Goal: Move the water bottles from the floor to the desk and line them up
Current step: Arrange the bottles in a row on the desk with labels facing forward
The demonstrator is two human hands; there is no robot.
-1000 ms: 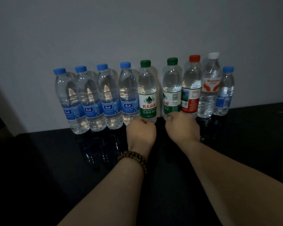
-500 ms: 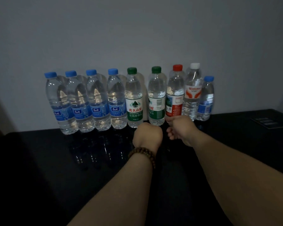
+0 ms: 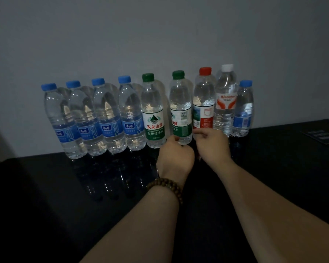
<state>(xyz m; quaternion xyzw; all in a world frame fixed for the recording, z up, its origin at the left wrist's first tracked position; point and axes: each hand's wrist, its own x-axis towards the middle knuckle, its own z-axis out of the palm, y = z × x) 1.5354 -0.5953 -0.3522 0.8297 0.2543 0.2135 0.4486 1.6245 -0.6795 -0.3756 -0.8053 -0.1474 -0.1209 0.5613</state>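
Behind both hands [image 3: 176,156], green-capped bottle's [image 3: 180,109] base hidden.

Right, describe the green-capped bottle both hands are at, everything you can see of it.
The second green-capped bottle is clear ribbed plastic, full of water, with a green and white label turned partly sideways so only some characters and a barcode show. It stands about upright on the black desk near the wall, sixth from the left in the row. The left hand and right hand meet its base from either side, fingertips touching it.
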